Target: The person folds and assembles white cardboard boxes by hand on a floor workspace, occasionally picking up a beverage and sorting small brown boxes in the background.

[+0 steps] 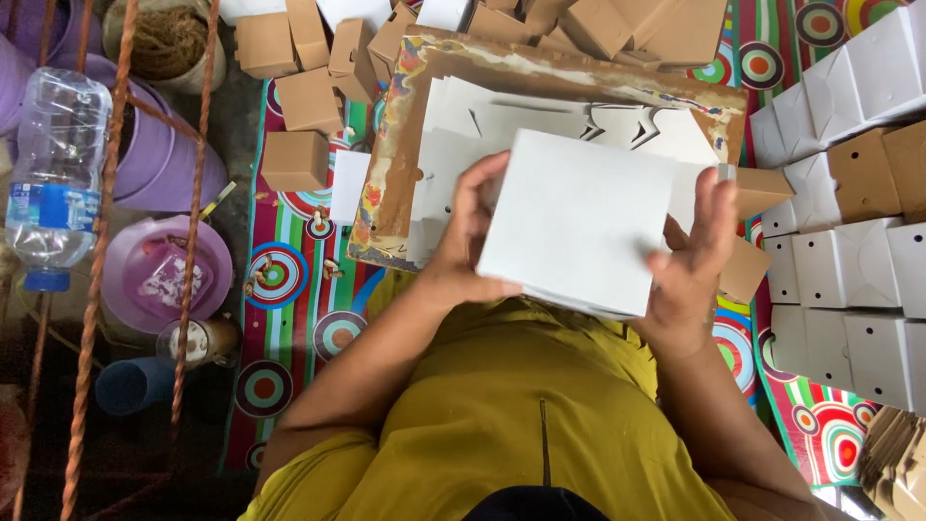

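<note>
A white cardboard box blank, partly folded, is held in front of my chest with both hands. My left hand grips its left edge with fingers curled over the top face. Along the right edge, my right hand presses with the fingers spread and the thumb on the face. Under the blank lies a worn brown board carrying a stack of flat white die-cut blanks.
Folded white boxes are stacked at the right, some showing brown sides. Brown folded boxes lie scattered at the top on a striped, circle-patterned mat. A plastic water bottle, purple tubs and rusty rods stand at the left.
</note>
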